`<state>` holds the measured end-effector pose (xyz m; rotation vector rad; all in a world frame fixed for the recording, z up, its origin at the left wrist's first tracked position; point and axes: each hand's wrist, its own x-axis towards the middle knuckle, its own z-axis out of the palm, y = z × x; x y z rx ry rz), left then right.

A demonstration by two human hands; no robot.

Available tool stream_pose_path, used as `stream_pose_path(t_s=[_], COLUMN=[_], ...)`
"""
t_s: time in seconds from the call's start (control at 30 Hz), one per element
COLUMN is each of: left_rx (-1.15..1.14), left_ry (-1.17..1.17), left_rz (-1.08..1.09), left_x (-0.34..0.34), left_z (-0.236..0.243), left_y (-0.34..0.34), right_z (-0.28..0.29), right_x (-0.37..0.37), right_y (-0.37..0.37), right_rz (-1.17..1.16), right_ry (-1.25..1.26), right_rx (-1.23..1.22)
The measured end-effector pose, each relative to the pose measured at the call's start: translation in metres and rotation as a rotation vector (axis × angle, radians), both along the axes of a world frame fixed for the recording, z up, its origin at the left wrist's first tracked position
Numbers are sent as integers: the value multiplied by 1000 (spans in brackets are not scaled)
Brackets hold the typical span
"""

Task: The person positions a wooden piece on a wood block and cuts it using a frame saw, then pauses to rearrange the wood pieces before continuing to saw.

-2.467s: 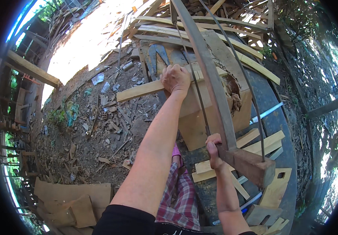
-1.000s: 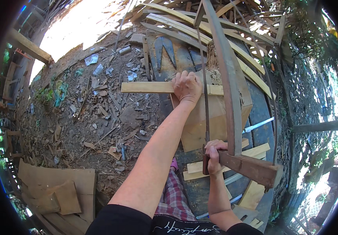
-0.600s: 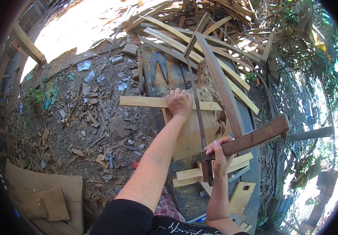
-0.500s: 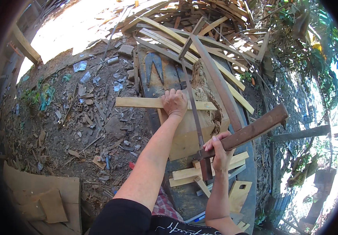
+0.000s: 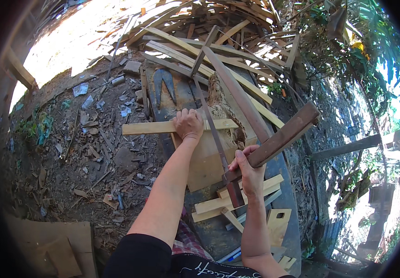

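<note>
My left hand is closed over a pale wooden strip, pressing it crosswise on a thick wooden block with a rough, decayed upper side. In my right hand is the near end of a wooden frame saw, fingers around its brown end bar. The narrow saw blade crosses the strip just right of my left hand. From this angle I cannot tell how deep it sits in the wood.
A dark V-shaped tool lies on the bench beyond my left hand. Short wood pieces and a board with a hole lie near my right forearm. Long battens and scrap wood pile up beyond; debris covers the ground at left.
The whole view has shifted, so most things appear farther left. The saw and my right hand have moved slightly away from me, while my left hand keeps its place on the strip.
</note>
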<state>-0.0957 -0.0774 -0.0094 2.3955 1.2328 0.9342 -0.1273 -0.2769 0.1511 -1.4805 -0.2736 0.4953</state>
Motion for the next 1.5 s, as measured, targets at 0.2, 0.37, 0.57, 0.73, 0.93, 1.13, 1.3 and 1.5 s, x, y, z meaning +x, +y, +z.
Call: stream_pose_path(t_s=[0.2, 0.37, 0.57, 0.73, 0.93, 1.13, 1.3, 1.5], left_rx=[-15, 16, -19, -26, -17, -6, 13, -31], left_ry=[70, 96, 123, 126, 119, 124, 115, 138], left_rz=[14, 118, 96, 72, 93, 112, 117, 97], left_x=[2, 5, 6, 5, 8, 8, 8, 8], left_z=[0, 3, 6, 5, 0, -1, 1, -4], left_y=[2, 2, 2, 2, 2, 3, 3, 4], right_z=[-3, -6, -37, -66, -87, -97, -107, -122], right_x=[-5, -1, -32, -42, -43, -49, -55, -69], right_y=[-2, -10, -6, -17, -34, -50, -51, -55], right_rz=[-7, -49, -168, -68, -2, 35, 74, 6], right_ry=[41, -1, -85, -127, -250, -277, -233, -412], right_rx=[-7, -73, -68, 95, -22, -28, 11, 154])
